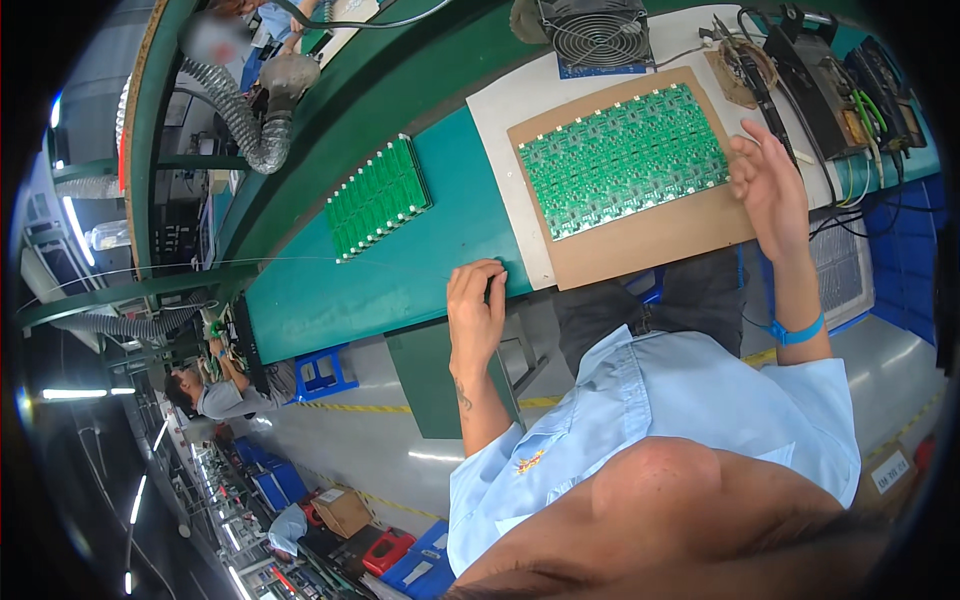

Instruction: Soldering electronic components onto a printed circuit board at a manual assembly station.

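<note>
A large panel of green circuit boards lies on a brown cardboard sheet in front of me. My right hand is raised at the panel's right edge, fingers loosely bent and apart, with nothing visible between them. A blue band circles that wrist. My left hand is at the front edge of the green mat, left of the cardboard, its fingers curled closed. A thin pale wire runs from the far left to these fingers. Further back on the mat lies a stack of green circuit boards.
A fan stands behind the panel. At the back right are a soldering iron by its stand and dark boxes with cables. A flexible silver duct hangs at the left. Another person sits further along the bench.
</note>
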